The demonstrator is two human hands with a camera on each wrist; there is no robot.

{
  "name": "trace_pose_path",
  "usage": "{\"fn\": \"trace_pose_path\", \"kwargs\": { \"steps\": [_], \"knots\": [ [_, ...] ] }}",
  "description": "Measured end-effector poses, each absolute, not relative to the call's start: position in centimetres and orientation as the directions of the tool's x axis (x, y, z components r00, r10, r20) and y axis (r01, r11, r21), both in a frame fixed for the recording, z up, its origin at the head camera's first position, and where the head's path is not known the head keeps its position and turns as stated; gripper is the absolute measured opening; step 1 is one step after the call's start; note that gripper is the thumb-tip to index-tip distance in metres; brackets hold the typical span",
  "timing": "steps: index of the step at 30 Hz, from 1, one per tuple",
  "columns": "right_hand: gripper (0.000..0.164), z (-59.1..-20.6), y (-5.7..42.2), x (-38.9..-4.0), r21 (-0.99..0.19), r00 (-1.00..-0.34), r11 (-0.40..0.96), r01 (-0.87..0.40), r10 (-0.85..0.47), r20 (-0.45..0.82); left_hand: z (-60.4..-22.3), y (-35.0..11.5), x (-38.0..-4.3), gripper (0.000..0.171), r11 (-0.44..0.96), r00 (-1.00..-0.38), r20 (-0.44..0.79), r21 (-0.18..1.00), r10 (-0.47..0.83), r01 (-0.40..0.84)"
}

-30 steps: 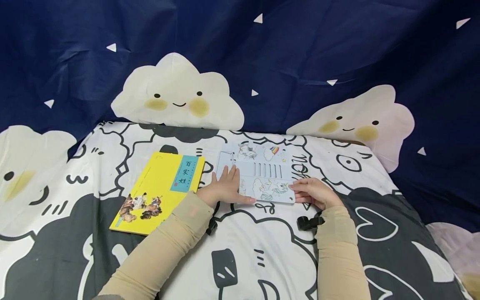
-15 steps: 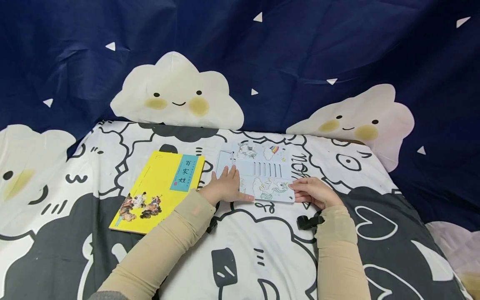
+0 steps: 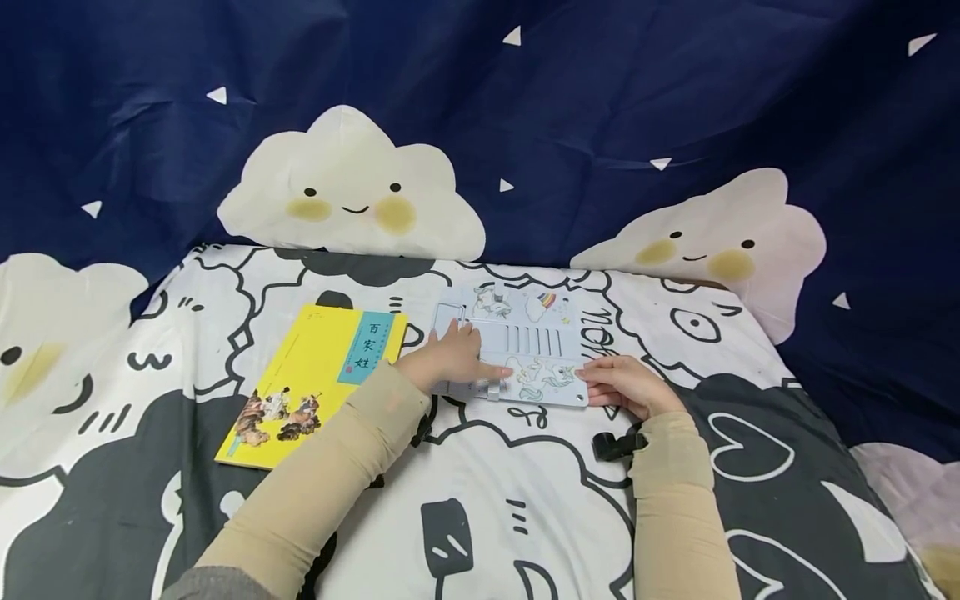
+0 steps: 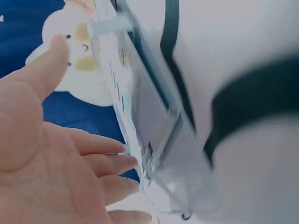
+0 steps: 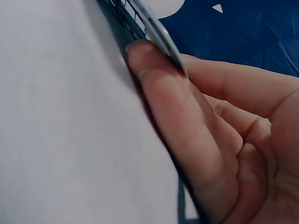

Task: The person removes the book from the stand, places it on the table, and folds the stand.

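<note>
A light blue book stand point(image 3: 495, 337), printed with unicorns and a rainbow and cut with several slots, lies nearly flat on the cloth. In the left wrist view the stand point(image 4: 163, 126) shows a wire piece near one end and a pale clip point(image 4: 112, 25) on its edge. My left hand point(image 3: 450, 354) is over its left part, thumb stretched to the right. The left fingertips are at the panel; whether they press it I cannot tell. My right hand point(image 3: 630, 383) pinches the near right corner, thumb above and fingers under the edge, as the right wrist view shows.
A yellow book point(image 3: 322, 375) with a blue title panel lies left of the stand, partly behind the left forearm. Black, white and grey cartoon cloth point(image 3: 525, 500) covers the surface. Behind hangs a dark blue curtain point(image 3: 562, 100) with smiling clouds.
My left thumb has lifted from the stand's near edge and shifted away from me, uncovering a small clip there. The right hand keeps its grip, and the stand has hardly moved.
</note>
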State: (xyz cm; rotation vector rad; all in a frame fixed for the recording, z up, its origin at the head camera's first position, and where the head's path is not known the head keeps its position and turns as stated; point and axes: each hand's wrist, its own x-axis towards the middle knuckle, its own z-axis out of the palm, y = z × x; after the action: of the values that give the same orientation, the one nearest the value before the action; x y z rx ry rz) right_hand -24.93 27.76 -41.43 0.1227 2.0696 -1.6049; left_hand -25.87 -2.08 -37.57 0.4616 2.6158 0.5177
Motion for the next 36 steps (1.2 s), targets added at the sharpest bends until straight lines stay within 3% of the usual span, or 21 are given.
{"fn": "trace_pose_path", "kwargs": {
  "steps": [5,9,14,27,36],
  "knots": [
    [0.046,-41.4,27.6,-24.9,-0.878,-0.861,0.297,0.376,-0.237,-0.45,-37.7,-2.0,-28.4,0.088,0.804,-0.87,-0.227,0.532,0.437,0.265],
    [0.045,-41.5,27.5,-24.9,-0.879,-0.862,0.285,0.383,-0.232,-0.451,-38.2,-1.8,-30.0,0.102,0.713,-0.875,-0.167,0.657,0.455,0.245],
    [0.046,-41.6,27.6,-24.8,-0.876,-0.859,0.28,0.392,-0.23,-0.458,-39.0,-1.4,-31.8,0.115,0.656,-0.872,-0.152,0.721,0.466,0.225],
    [0.047,-41.3,27.7,-24.7,-0.88,-0.86,0.286,0.379,-0.242,-0.449,-39.0,-0.6,-34.2,0.112,0.664,-0.855,-0.169,0.707,0.49,0.241],
    [0.037,-41.3,27.8,-24.8,-0.887,-0.86,0.271,0.374,-0.258,-0.441,-39.2,-0.5,-34.7,0.103,0.612,-0.854,-0.073,0.729,0.516,0.307]
  ]
}}
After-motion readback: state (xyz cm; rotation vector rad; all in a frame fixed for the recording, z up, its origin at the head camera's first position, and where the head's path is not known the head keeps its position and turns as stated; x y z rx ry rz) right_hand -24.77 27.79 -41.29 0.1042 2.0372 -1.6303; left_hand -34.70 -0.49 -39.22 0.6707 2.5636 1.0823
